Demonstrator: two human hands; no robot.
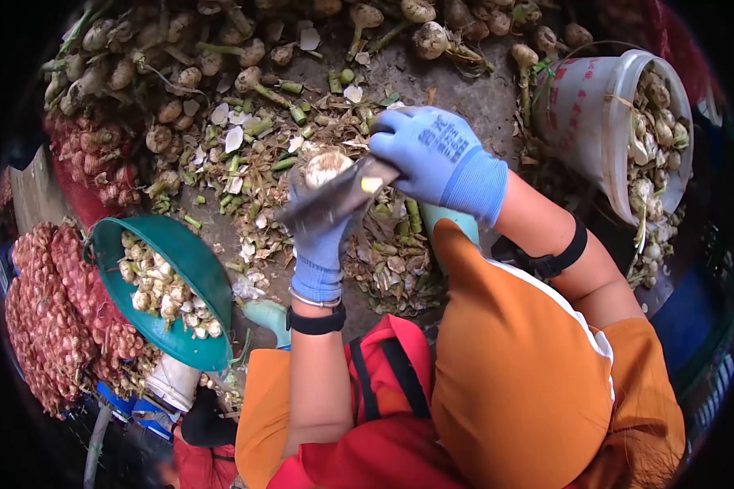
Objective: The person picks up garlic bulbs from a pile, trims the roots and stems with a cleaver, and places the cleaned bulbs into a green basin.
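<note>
My right hand (432, 155), in a blue glove, is closed round the handle end of a wide dark blade (326, 200). The blade slants down to the left across my left hand (322, 244), which also wears a blue glove. A garlic bulb (328, 167) shows just above the blade, at the fingers of my left hand. Most of those fingers are hidden behind the blade. Cut stems and peelings (261, 175) lie on the ground beneath both hands.
Garlic with stems (122, 69) is heaped at the upper left. A green basin (212, 269) of trimmed bulbs stands left, beside red net bags (49, 318). At right, a white bucket (579, 114) lies tipped, holding bulbs. Another person's red clothing (204, 464) shows at lower left.
</note>
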